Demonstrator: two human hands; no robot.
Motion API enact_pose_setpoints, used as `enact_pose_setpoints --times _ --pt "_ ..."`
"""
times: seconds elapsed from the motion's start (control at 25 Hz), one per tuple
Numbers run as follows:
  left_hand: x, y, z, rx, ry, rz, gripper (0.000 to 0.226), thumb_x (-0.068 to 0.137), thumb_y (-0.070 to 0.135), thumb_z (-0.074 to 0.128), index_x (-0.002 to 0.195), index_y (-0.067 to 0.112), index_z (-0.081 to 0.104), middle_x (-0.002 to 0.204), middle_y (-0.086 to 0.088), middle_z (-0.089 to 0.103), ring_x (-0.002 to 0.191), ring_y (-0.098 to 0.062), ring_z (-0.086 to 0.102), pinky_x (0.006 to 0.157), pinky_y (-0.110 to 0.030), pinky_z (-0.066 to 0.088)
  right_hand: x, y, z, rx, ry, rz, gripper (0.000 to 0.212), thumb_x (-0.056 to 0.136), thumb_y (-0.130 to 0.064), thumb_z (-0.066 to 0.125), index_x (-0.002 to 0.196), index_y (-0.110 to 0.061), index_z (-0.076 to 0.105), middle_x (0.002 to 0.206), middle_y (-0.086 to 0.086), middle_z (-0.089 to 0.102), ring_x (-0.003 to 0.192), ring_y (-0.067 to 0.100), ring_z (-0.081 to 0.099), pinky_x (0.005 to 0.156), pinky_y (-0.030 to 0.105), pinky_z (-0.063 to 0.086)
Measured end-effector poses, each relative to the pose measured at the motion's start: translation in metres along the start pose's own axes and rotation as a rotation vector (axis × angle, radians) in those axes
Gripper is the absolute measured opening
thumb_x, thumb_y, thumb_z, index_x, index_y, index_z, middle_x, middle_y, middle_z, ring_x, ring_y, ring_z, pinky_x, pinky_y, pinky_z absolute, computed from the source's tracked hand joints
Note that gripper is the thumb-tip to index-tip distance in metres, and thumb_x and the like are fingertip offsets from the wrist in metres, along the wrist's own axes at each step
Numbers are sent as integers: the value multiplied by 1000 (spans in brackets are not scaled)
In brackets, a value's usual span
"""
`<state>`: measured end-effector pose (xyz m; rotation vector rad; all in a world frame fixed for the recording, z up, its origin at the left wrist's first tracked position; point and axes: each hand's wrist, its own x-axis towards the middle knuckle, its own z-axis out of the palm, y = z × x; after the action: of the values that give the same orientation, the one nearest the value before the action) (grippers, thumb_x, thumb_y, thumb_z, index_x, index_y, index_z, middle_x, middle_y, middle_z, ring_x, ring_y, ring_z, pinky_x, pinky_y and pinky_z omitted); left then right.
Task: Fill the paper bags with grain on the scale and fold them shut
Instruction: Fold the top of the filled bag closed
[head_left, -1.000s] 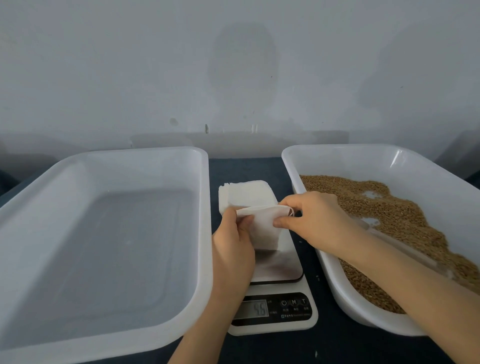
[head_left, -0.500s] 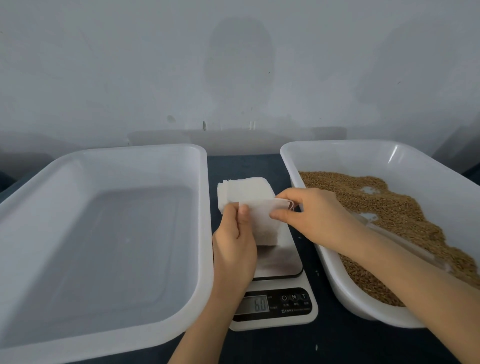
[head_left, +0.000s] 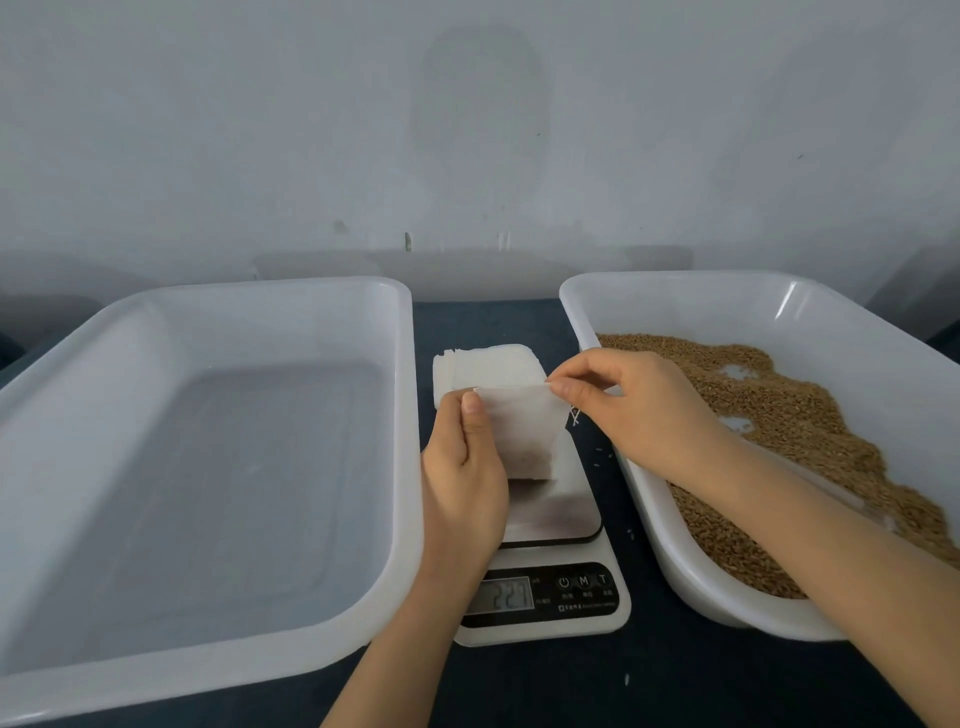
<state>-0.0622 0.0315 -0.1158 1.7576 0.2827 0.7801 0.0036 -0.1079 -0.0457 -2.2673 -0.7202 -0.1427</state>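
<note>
Left hand (head_left: 462, 483) and right hand (head_left: 644, 410) pinch the paper bag (head_left: 524, 431) over the scale (head_left: 558, 514); display (head_left: 501, 593) seemingly reads 229.

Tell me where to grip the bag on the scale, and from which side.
Grip the bag by its top edge, one corner per hand, coming in from either side. It stands upright on the scale, mouth up, and looks thin and limp, so a body grip would likely crush it. The left hand and right hand pinch those corners now.
</note>
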Motion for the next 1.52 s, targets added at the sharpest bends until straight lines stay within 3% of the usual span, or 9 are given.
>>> enact_pose_setpoints --times 0.36,1.0,1.52 --pt "0 2 0 4 1 -14 37 93 54 24 80 29 47 71 19 52 68 -1 51 67 -21 39 0 -1 1 15 -3 -2 7 88 -36 60 85 -40 64 85 -21 68 85 -7 60 80 17 44" --pt "1 0 1 -9 2 -26 33 100 44 27 78 28 47 69 17 51 65 -2 50 65 -21 40 -1 -1 0 6 -4 -13 8 88 -38 60 82 -45 62 83 -23 68 83 -11 59 76 13 43" --pt "0 0 1 -1 15 -30 46 89 61 22 88 25 51 73 14 52 71 -2 52 70 -23 42 0 1 1 4 -8 -13 6 88 -39 60 84 -44 62 83 -24 67 83 -12 59 74 12 42"
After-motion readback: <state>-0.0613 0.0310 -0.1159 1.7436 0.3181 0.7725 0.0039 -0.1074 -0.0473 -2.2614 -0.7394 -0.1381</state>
